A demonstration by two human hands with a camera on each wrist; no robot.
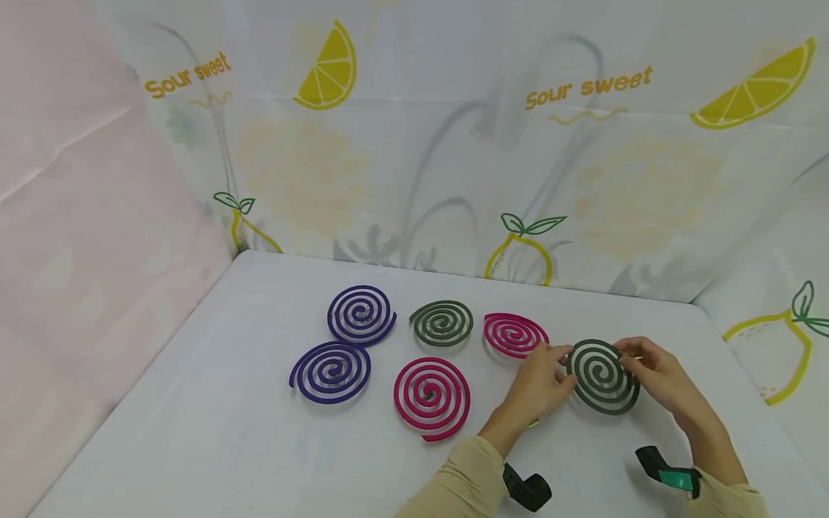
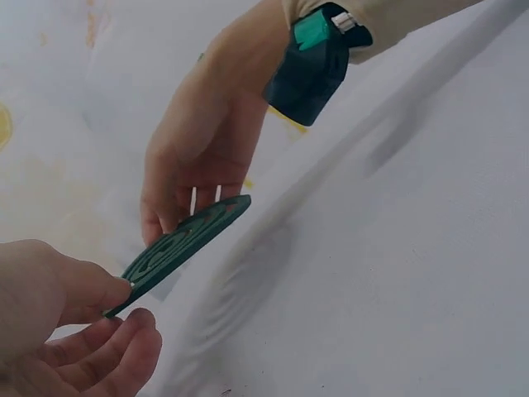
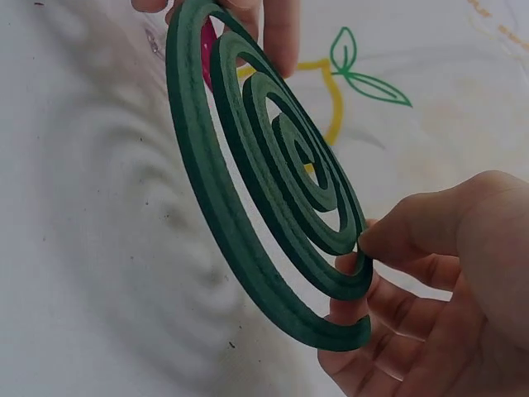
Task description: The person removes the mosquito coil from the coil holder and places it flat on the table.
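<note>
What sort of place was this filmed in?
Probably a staged indoor recording booth: a white tabletop backed by a creased, lemon-printed sheet, with a pale pink sheet walling the left side.

Looking forward and down from the head, taking in the table (image 1: 194,439), patterned cloth (image 1: 401,144), left hand (image 1: 534,386) and right hand (image 1: 659,378) from well back. Facing across the held green coil (image 1: 603,375) from the left wrist, seeing it close and nearly edge-on, looking toward the right hand. Looking even nearer from the right wrist, facing the left hand at the top edge. Sharing green coil and both hands in all three views.
</note>
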